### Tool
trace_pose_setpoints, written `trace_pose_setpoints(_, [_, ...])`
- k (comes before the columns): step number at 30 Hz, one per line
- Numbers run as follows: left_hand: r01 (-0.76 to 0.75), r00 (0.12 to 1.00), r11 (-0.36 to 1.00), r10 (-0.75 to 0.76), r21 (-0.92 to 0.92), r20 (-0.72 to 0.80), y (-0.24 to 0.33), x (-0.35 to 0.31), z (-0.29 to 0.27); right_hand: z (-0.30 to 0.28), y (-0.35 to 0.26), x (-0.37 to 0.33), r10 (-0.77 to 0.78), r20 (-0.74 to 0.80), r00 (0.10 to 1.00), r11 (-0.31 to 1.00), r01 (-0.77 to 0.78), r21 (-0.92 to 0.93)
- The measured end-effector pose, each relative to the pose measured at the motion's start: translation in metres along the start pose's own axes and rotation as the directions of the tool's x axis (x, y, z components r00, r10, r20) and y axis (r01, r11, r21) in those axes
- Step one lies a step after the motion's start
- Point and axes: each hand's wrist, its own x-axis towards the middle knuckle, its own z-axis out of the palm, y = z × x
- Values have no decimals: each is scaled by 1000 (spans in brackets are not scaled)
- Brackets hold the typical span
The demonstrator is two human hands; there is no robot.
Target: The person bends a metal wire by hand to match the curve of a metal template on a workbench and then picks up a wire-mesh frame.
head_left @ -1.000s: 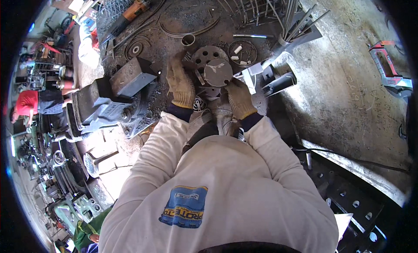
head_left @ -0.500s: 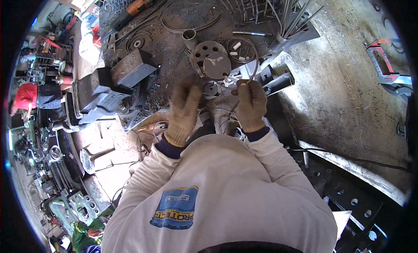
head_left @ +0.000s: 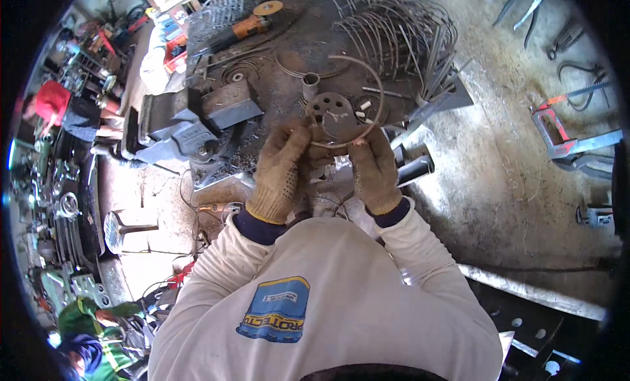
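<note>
My gloved left hand (head_left: 281, 168) and gloved right hand (head_left: 377, 170) are raised over the near edge of the bench. Between them they grip a thin metal rod (head_left: 381, 86) bent into an open hoop. Its lower part runs from the left fingers to the right ones, and its free end curves up and away. Just beyond the hands sits a round steel jig (head_left: 331, 107) with several holes and a smaller disc, partly covered by the hoop and fingers. A short upright pipe (head_left: 310, 84) stands behind it. Small white pieces (head_left: 362, 111) lie beside the jig.
A bench vise (head_left: 197, 135) stands at left. An angle grinder (head_left: 239, 32) lies at the far left. Bent rods (head_left: 400, 30) are piled at the far right, near straight rods (head_left: 438, 86). A red-framed tool (head_left: 556, 128) lies farther right. Two other people (head_left: 52, 102) are at left.
The rod has been lifted and turned, so the hoop now shows above the jig. My left hand has come in to grip it; the right has kept its hold. The view has shifted.
</note>
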Motion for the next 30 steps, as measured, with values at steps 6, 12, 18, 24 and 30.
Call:
trace_pose_setpoints(6, [-405,904,864,428,298,-10,69,-11,-7,15,-42,59,30,276,961,996,-51,69])
trace_pose_setpoints(12, [-626,773,701,615,340,155,102,-23,-37,45,-85,97,43,466,884,997,-72,43])
trace_pose_setpoints(18, [-648,744,664,657,374,121,121,-36,-40,65,-83,113,26,618,786,898,-290,331])
trace_pose_setpoints(24, [-688,698,564,687,456,204,131,-25,-50,68,-88,116,93,643,760,895,-347,280])
trace_pose_setpoints(30, [-659,749,694,643,291,162,128,-17,-47,68,-84,99,233,435,870,966,-257,-2])
